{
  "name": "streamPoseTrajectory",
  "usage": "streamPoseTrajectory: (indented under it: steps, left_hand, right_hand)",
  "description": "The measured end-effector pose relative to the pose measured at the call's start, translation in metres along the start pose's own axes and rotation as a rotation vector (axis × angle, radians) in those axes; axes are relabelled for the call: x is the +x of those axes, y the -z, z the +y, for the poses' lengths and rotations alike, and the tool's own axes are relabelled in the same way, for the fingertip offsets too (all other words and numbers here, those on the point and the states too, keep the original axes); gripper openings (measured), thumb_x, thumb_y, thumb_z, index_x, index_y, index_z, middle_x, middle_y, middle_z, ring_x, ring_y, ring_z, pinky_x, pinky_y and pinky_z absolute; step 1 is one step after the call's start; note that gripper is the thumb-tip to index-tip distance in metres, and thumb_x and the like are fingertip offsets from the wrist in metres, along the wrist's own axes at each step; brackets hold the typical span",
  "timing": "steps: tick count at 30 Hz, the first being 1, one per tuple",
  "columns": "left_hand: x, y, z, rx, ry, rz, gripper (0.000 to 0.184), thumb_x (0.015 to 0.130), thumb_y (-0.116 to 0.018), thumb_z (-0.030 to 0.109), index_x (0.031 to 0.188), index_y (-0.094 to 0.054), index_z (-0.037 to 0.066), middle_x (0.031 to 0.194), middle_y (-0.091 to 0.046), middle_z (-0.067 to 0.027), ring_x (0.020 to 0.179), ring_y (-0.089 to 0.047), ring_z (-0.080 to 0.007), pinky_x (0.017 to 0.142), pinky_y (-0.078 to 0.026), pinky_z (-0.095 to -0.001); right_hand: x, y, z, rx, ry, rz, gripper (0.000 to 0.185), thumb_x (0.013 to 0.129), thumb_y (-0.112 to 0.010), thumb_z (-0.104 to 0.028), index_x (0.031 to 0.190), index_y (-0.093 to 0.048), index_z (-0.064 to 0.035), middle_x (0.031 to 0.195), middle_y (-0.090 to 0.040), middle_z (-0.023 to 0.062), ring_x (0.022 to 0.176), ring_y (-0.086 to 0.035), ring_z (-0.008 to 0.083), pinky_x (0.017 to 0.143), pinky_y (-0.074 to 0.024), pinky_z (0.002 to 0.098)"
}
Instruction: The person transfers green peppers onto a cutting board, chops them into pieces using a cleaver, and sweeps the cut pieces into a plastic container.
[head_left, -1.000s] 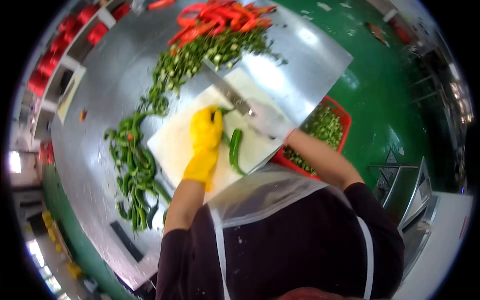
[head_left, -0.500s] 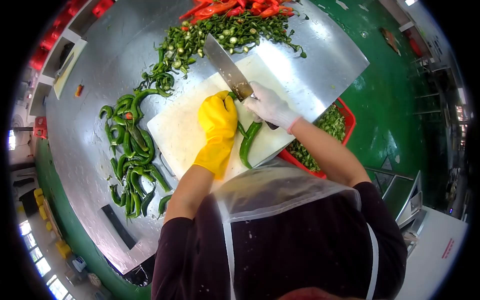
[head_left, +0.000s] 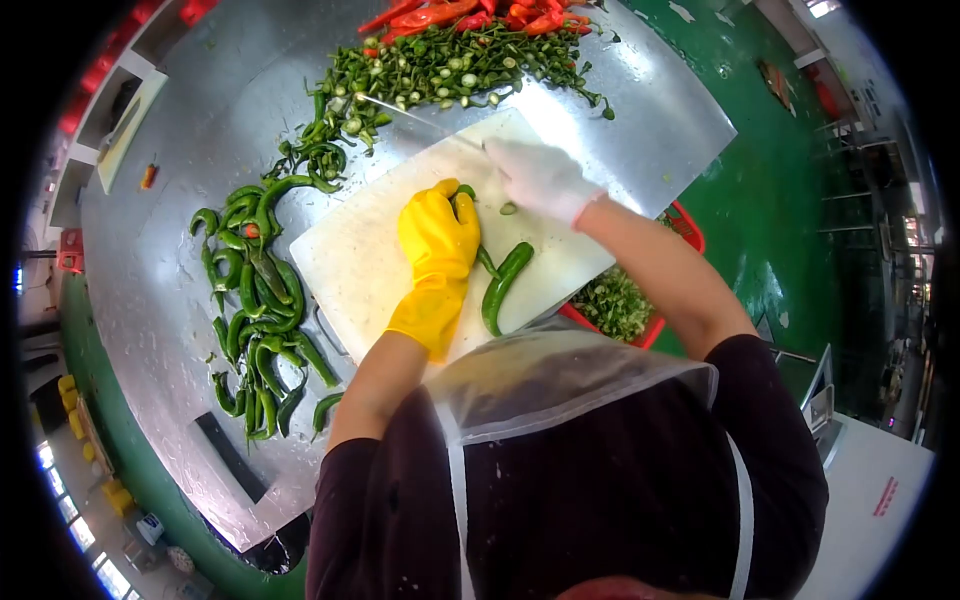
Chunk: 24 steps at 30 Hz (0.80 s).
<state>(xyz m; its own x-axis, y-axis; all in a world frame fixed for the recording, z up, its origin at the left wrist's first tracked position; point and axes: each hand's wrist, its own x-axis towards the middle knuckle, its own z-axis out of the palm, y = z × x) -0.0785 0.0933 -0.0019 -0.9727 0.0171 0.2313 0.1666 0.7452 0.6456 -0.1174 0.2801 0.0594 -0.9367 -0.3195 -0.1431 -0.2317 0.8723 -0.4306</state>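
My left hand, in a yellow rubber glove, is closed round a green pepper on the white cutting board. The pepper's ends show beside the fingers. My right hand, in a white glove, grips a knife above the board's far right part; the blade looks thin and blurred and points to the upper left. A small cut green piece lies on the board between my hands. Nearer my body, a whole green pepper rests right of my left hand.
Whole green peppers lie on the metal table at left. Beyond the board are green stem ends and red peppers. A red basket of chopped green pieces stands at right, and a dark strip lies at front left.
My right hand has lifted the knife up and away from my left hand, and the blade has tilted. A small cut piece now shows on the board. My left hand has hardly moved since half a second ago.
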Motion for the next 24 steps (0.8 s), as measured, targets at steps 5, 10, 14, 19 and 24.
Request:
streamPoseTrajectory:
  steps: [5,10,14,19,24]
  left_hand:
    - [-0.001,-0.004,-0.007,-0.006,-0.083,0.014,0.036,0.094,-0.070,0.028,0.120,-0.075,0.005,0.103,-0.077,-0.0218,0.094,-0.072,-0.0422,0.086,-0.057,-0.0492]
    - [-0.001,0.005,-0.036,-0.334,-0.223,-0.201,0.041,0.093,-0.074,0.019,0.128,-0.071,-0.001,0.109,-0.075,-0.0256,0.099,-0.072,-0.0433,0.092,-0.057,-0.0466]
    - [-0.043,0.044,0.006,-0.262,-0.103,-0.267,0.057,0.092,-0.077,0.027,0.138,-0.063,-0.003,0.119,-0.071,-0.0261,0.116,-0.066,-0.0438,0.100,-0.052,-0.0487]
    - [-0.087,0.034,0.032,0.080,-0.298,-0.236,0.080,0.085,-0.083,0.031,0.150,-0.050,-0.002,0.146,-0.053,-0.0281,0.138,-0.047,-0.0506,0.116,-0.039,-0.0565]
    - [-0.077,0.035,-0.005,0.082,-0.434,-0.241,0.079,0.084,-0.081,0.031,0.151,-0.051,0.002,0.148,-0.053,-0.0268,0.138,-0.048,-0.0506,0.117,-0.039,-0.0580]
  right_hand:
    - [-0.007,0.039,-0.007,0.031,0.004,0.324,0.036,0.103,-0.056,-0.026,0.130,-0.055,-0.0026,0.093,-0.071,0.0203,0.081,-0.071,0.0387,0.075,-0.0563,0.0489]
    - [-0.102,0.027,0.018,0.412,-0.217,0.219,0.048,0.104,-0.060,-0.024,0.146,-0.051,-0.0023,0.092,-0.067,0.0081,0.072,-0.067,0.0143,0.065,-0.0550,0.0336]
    - [-0.185,0.019,0.033,0.496,-0.353,0.082,0.050,0.098,-0.062,-0.026,0.140,-0.057,-0.0017,0.102,-0.075,0.0206,0.091,-0.073,0.0342,0.086,-0.0570,0.0458]
    - [-0.218,0.043,0.067,0.281,-0.235,-0.259,0.051,0.095,-0.061,-0.022,0.143,-0.060,-0.0054,0.101,-0.076,0.0189,0.092,-0.073,0.0312,0.087,-0.0566,0.0444]
    - [-0.175,0.060,0.078,0.338,-0.415,-0.332,0.045,0.095,-0.062,-0.024,0.136,-0.064,-0.0072,0.101,-0.074,0.0216,0.087,-0.073,0.0380,0.082,-0.0568,0.0466]
